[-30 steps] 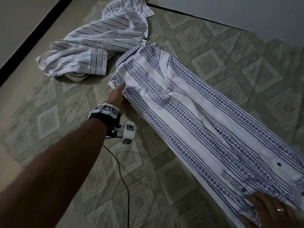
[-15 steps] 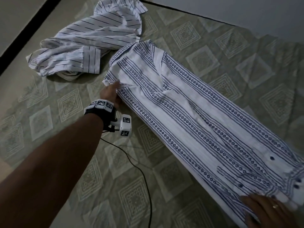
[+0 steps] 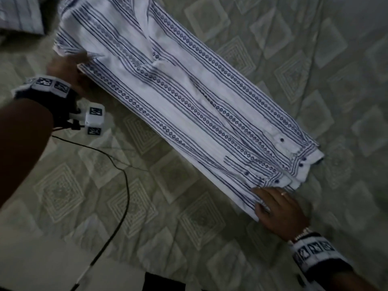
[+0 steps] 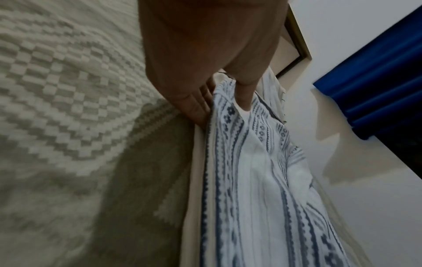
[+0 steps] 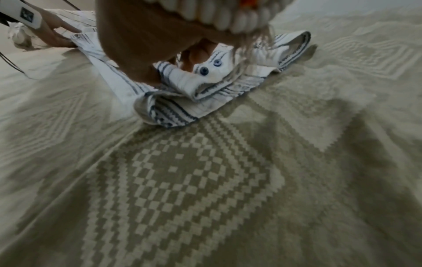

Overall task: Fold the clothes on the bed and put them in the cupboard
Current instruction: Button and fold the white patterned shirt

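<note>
A white shirt with blue patterned stripes (image 3: pixel 189 97) lies folded into a long strip, diagonal across the bed. My left hand (image 3: pixel 70 64) holds its far upper-left end. In the left wrist view the thumb lies on top of the shirt (image 4: pixel 251 180) and the fingers (image 4: pixel 200 108) sit under its edge, pinching it. My right hand (image 3: pixel 270 202) is on the near lower-right end by the buttoned cuffs. In the right wrist view its thumb and curled fingers (image 5: pixel 196 56) pinch bunched cloth of the shirt (image 5: pixel 182 84).
A second white shirt with thin dark stripes (image 3: pixel 19 15) lies crumpled at the top left, just beyond my left hand. The grey-green patterned bedspread (image 3: pixel 210 227) covers the bed. A black cable (image 3: pixel 123 185) trails from my left wrist across it towards the near edge.
The view has swung down and right, so the crumpled shirt is nearly out of frame. Both hands stay at the shirt's two ends. The right hand's fingers have curled onto the cuff end.
</note>
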